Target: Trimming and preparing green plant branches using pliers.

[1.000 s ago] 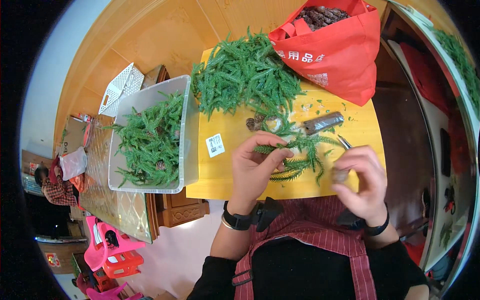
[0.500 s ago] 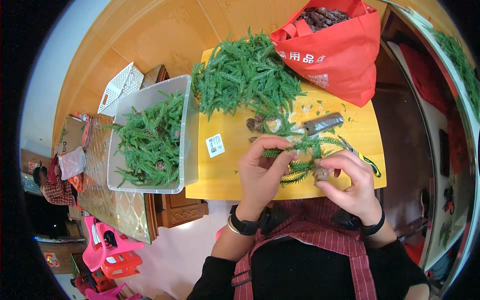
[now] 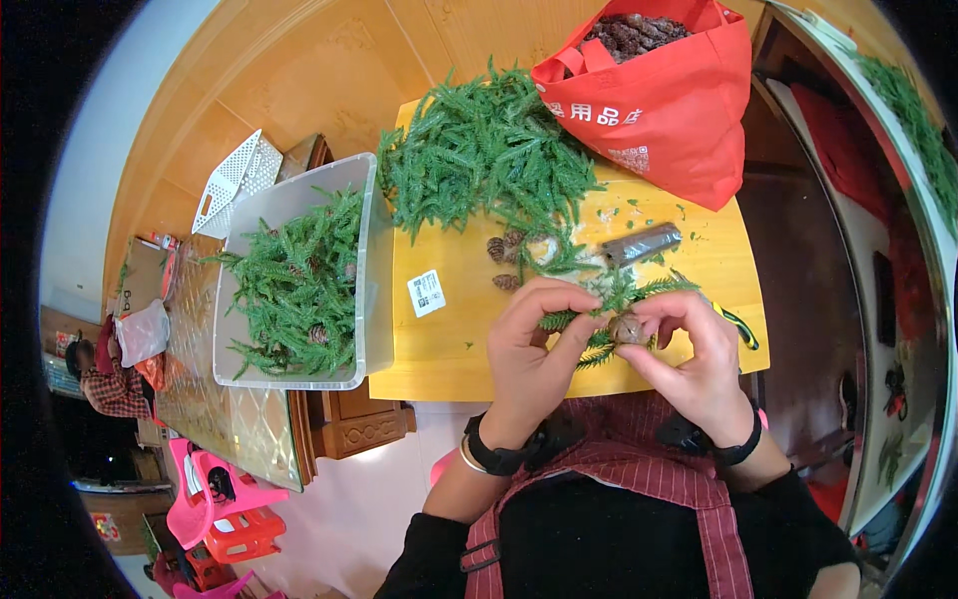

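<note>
Over the near part of the yellow table, my left hand (image 3: 534,354) pinches a green artificial pine sprig (image 3: 619,292), whose needled tips spread out past my fingers. In my right hand (image 3: 699,359), thumb and fingers grip a small brown pine cone (image 3: 628,328) against the middle of the sprig. Its base and the join to the stem are partly covered by my fingertips. Behind my hands lie a dark wrapped bundle (image 3: 642,245) and a few loose pine cones (image 3: 506,282). A yellow-and-black tool handle (image 3: 736,324) shows beyond my right hand.
A heap of green sprigs (image 3: 489,150) covers the table's far left. The red bag (image 3: 659,120) of pine cones stands at the far right. Left of the table is a clear plastic bin (image 3: 374,299) with finished-looking sprigs. A white label card (image 3: 426,293) lies on the yellow top (image 3: 439,349).
My right hand has moved left with the pine cone, bringing it up against the sprig and nearer my left fingertips. My left hand has shifted slightly right, still pinching the sprig.
</note>
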Demonstrator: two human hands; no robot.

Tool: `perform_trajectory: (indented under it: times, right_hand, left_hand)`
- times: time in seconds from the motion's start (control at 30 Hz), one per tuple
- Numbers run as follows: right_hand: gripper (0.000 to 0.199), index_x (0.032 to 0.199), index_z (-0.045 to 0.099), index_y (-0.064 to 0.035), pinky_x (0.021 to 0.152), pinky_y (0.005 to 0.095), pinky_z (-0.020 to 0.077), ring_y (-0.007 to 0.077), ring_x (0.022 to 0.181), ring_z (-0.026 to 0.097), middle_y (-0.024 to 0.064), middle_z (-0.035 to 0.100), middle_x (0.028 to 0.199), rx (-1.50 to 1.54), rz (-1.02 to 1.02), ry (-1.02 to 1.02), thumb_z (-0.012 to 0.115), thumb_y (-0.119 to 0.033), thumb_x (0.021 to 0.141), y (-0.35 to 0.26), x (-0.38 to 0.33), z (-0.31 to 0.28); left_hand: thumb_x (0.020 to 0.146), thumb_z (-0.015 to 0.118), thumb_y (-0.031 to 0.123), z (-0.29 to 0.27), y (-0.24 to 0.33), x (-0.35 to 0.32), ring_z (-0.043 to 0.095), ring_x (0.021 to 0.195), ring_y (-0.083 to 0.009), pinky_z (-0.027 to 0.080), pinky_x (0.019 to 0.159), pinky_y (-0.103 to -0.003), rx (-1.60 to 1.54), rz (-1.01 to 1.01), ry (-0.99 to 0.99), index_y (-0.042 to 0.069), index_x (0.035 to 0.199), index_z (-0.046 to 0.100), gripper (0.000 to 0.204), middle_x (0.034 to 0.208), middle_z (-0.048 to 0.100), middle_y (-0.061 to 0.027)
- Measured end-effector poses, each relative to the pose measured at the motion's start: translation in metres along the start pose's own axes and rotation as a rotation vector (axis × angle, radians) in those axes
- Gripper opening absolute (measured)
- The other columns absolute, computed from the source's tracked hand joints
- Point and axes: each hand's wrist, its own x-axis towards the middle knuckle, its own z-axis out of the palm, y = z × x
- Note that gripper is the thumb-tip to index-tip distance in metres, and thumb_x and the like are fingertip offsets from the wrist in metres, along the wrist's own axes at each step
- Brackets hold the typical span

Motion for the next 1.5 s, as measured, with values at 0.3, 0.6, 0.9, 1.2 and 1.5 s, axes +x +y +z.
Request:
perform_trajectory:
  times: [0.3,0.6,0.9,1.2,1.5]
  right_hand:
    - [0.032,0.091,0.054,-0.001,0.054,0.0215,0.0452,0.0108,0.065,0.056,0.0066,0.059,0.078,-0.012,-0.036,0.072,0.074,-0.001,0.065,0.004,-0.001,0.005]
    - [0.031,0.09,0.052,0.0004,0.058,0.023,0.0476,0.0117,0.068,0.057,0.0073,0.058,0.081,-0.003,-0.037,0.065,0.073,0.0,0.067,0.007,-0.003,0.007]
    - [0.04,0.098,0.045,0.001,0.064,0.0246,0.0491,0.0127,0.071,0.058,0.009,0.059,0.082,0.07,0.007,0.067,0.071,0.003,0.068,0.013,-0.01,0.01]
    - [0.044,0.103,0.043,0.0015,0.065,0.0248,0.0499,0.0133,0.072,0.059,0.0116,0.061,0.084,0.102,-0.004,0.023,0.07,0.005,0.068,0.012,-0.012,0.002]
    - [0.048,0.104,0.047,0.0017,0.065,0.0241,0.0507,0.0147,0.071,0.061,0.0098,0.061,0.083,0.127,-0.075,-0.027,0.074,0.002,0.065,0.01,-0.005,-0.009]
  left_hand:
    - [0.079,0.059,-0.004,0.002,0.005,-0.002,0.054,0.071,-0.0081,0.044,0.055,-0.017,0.025,-0.028,-0.001,-0.002,0.091,0.056,0.013,0.093,0.053,-0.0063]
    - [0.078,0.058,-0.004,0.005,0.004,0.001,0.055,0.082,-0.0128,0.046,0.066,-0.022,-0.027,-0.015,-0.016,-0.002,0.091,0.058,0.014,0.096,0.056,-0.0095]
    - [0.077,0.059,-0.006,0.005,0.0,-0.008,0.058,0.091,-0.017,0.049,0.073,-0.026,-0.103,-0.116,-0.062,-0.001,0.094,0.058,0.018,0.098,0.059,-0.0117]
    - [0.065,0.073,-0.004,0.004,-0.01,-0.011,0.059,0.087,-0.0181,0.051,0.065,-0.024,-0.06,0.065,-0.104,0.001,0.09,0.058,0.03,0.097,0.06,-0.014]
    - [0.062,0.072,-0.007,0.001,0.002,-0.006,0.063,0.077,-0.0202,0.051,0.063,-0.027,0.146,0.242,-0.13,0.003,0.087,0.06,0.03,0.088,0.063,-0.0136]
